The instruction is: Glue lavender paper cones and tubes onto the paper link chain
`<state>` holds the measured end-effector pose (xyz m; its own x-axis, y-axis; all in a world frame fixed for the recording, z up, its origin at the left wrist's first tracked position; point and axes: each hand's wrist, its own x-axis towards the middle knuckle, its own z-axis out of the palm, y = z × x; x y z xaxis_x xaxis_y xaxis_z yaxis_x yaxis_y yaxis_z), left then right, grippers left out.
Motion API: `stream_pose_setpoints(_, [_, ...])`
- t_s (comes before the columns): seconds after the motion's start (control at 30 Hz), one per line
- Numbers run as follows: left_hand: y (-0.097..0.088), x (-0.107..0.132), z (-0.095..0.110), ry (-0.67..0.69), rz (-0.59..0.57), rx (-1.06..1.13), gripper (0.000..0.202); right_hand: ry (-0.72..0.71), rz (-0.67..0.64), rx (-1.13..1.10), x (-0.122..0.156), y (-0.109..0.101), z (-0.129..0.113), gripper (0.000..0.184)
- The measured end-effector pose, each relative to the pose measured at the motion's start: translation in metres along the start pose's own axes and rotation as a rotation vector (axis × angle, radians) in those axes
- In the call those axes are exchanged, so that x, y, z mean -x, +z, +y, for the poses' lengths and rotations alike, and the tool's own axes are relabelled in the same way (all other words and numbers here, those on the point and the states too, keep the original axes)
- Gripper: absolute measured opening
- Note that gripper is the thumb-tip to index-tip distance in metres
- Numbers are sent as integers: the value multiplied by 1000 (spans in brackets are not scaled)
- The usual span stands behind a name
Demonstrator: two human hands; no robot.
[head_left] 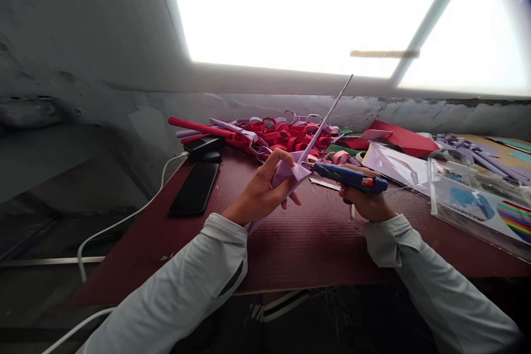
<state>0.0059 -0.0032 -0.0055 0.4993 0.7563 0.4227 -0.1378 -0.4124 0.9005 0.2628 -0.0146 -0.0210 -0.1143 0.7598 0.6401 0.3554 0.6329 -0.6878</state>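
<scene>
Left hand (262, 191): grip pinched on folded lilac paper (301, 172), held above the desk (307, 260). Right hand (367, 204): grip wrapped around a blue glue gun (346, 175), its nozzle (309, 164) at the paper.

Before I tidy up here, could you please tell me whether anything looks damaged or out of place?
Paint on the wall below the window looks patchy and worn; small pale scraps lie loose on the table, front left. The hot glue gun in the right hand looks undamaged.
</scene>
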Motion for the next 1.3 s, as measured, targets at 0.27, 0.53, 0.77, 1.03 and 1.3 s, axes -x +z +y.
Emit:
stream_pose_setpoints(0.27, [-1, 0, -3, 11, -9, 12, 28, 22, 0, 71, -4, 1, -7, 17])
stream_pose_setpoints(0.53, [-2, 0, -4, 3, -17, 20, 30, 5, 104, 70, 0, -3, 8, 9])
stream_pose_setpoints(0.77, [-2, 0, -4, -10, 1, 23, 32, 51, 81, -22, 1, -5, 9, 5])
stream_pose_setpoints(1.03, [-3, 0, -6, 9, -15, -6, 27, 98, 54, -80, 3, -3, 9, 7])
stream_pose_setpoints(1.3, [-2, 1, -6, -1, -21, 2, 28, 175, 111, -69, 4, 1, 11, 15])
